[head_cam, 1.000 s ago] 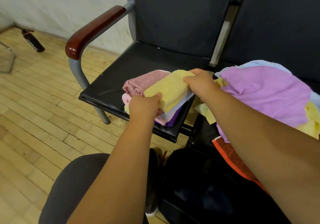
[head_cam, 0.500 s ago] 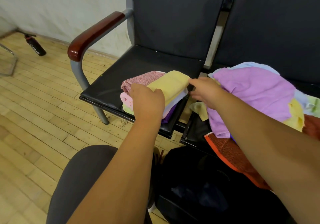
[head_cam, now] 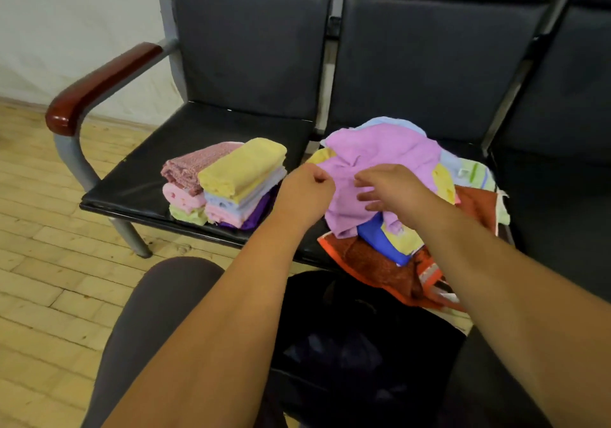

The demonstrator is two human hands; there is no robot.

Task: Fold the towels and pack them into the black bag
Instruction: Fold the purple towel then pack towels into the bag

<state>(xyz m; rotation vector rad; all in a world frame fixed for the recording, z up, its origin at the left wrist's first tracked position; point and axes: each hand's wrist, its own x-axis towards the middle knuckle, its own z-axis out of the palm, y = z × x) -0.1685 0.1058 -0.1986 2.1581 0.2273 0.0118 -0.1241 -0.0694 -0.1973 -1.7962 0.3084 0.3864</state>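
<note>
Your left hand curls at the edge of the crumpled lilac terry towel, grip unclear; your right hand spreads loose fingers over it.

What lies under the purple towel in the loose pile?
A blue towel, a yellow towel and a red-orange towel poke out from under the purple towel. Anything deeper in the pile is covered.
</note>
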